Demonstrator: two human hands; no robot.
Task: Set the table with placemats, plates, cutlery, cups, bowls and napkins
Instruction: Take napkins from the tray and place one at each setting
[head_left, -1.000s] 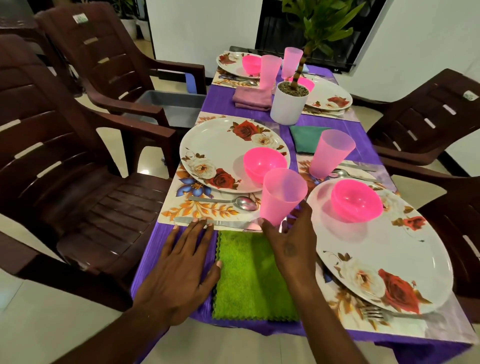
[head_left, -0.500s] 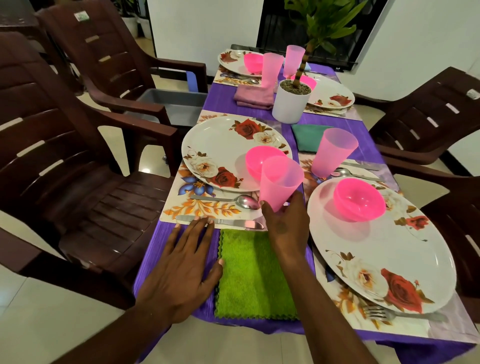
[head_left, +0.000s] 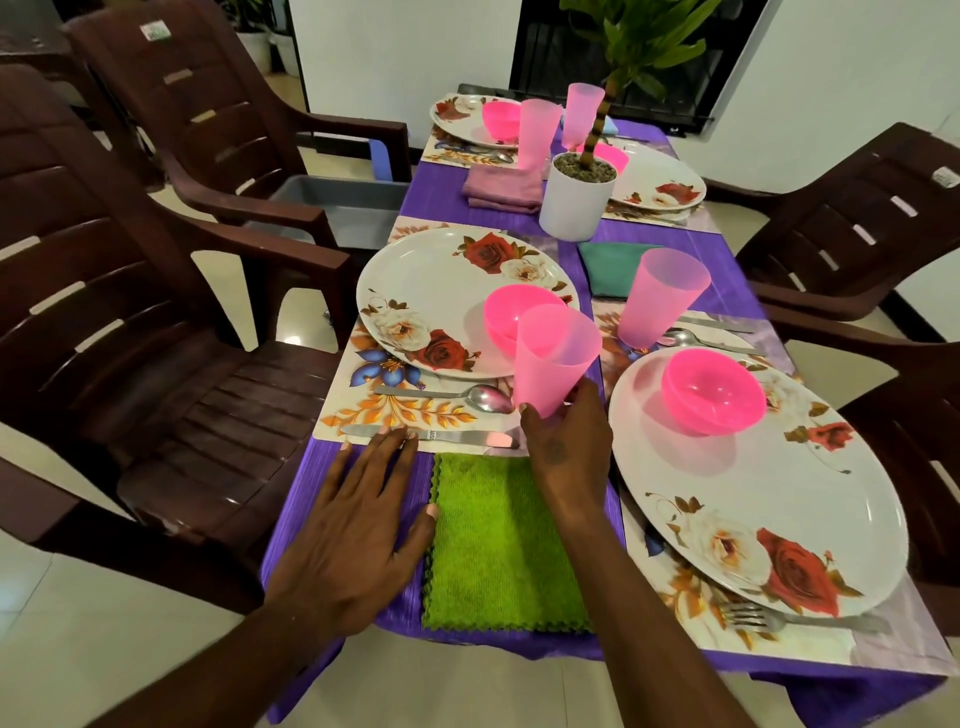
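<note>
- Head view, hands: the right hand (head_left: 563, 441) grasps the base of a translucent pink plastic cup (head_left: 556, 358) with curled fingers, holding it tilted over the near left place setting, just in front of the pink plastic bowl (head_left: 514, 317). The left hand (head_left: 358, 530) lies flat with fingers spread on the purple tablecloth (head_left: 400, 613), gripping nothing; its thumb touches the edge of the lime-green cloth napkin (head_left: 504, 540).
- Head view, setting: that bowl sits on a white rose-patterned plate (head_left: 436, 291), which rests on a floral placemat (head_left: 353, 395). A steel spoon (head_left: 447, 395) and a steel knife (head_left: 447, 436) lie on the mat's near side.
- Head view, other places: the near right rose-patterned plate (head_left: 769, 499) and the two far settings each appear to have a bowl and a cup.
- Step in hand, as I judge it: placing the last cup, with the table nearly done.
- Next move: likely bring the cup upright and set it on a free patch of the mat, clear of spoon and bowl; a tilted landing could tip it.
</note>
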